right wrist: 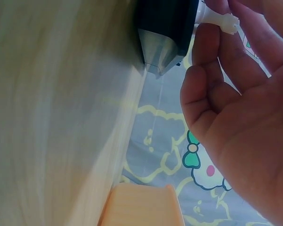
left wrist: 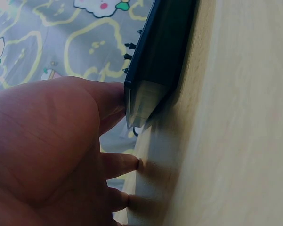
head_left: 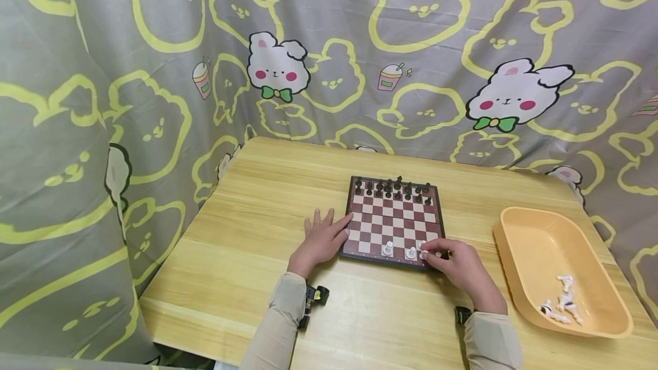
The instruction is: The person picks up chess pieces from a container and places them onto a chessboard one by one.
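A folding chessboard (head_left: 377, 227) lies on the table with black chess pieces (head_left: 398, 194) lined up along its far side. White chess pieces stand near its front edge, among them a taller one (head_left: 388, 248) and a shorter one (head_left: 410, 253). My right hand (head_left: 462, 267) is at the front right corner, thumb and fingertips pinching a white chess piece (right wrist: 219, 19); fingers partly hide its kind. With fingers spread, my left hand (head_left: 321, 241) touches the board's left edge, while other fingertips (left wrist: 134, 163) rest on the tabletop.
An orange plastic tray (head_left: 524, 244) stands to the right of the board, with several white chess pieces (head_left: 565, 301) lying in its near part. A patterned grey curtain (head_left: 329, 73) hangs behind and to the left of the wooden table (head_left: 247, 216).
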The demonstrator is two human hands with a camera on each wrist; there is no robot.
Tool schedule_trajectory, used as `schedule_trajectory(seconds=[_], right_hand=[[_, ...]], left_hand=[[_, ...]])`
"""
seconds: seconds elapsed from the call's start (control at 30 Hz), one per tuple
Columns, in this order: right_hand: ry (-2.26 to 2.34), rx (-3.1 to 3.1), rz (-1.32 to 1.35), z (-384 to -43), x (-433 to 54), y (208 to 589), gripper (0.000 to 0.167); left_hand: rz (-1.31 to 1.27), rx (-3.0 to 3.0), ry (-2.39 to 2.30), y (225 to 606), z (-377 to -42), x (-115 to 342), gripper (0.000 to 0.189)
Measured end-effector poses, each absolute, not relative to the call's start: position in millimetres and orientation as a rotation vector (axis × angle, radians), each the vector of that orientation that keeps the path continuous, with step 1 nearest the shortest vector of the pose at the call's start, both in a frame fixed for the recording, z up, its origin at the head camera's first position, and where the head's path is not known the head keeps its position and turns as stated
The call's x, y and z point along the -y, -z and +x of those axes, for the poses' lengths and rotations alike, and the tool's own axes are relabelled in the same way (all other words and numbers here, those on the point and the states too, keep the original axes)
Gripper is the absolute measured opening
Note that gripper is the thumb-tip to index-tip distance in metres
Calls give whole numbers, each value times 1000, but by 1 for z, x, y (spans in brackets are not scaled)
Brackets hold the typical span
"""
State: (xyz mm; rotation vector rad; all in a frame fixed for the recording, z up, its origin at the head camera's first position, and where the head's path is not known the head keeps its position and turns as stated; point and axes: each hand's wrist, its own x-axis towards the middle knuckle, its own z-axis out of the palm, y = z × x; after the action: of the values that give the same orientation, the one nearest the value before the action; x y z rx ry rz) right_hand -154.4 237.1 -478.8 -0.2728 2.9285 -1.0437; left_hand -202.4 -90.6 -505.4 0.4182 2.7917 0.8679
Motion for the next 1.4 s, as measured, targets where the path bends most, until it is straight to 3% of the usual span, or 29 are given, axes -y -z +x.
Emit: schedule_trajectory(seconds=[0.87,1.4], right_hand=[[1024,-2922,-276,-153,-234,477,7],[1218,-2989,-185,-152,-245,474,17]], left_hand=[[414,-2792,-849,504,-203,90,51],[407,-2786,-862,501,-201,90,50]])
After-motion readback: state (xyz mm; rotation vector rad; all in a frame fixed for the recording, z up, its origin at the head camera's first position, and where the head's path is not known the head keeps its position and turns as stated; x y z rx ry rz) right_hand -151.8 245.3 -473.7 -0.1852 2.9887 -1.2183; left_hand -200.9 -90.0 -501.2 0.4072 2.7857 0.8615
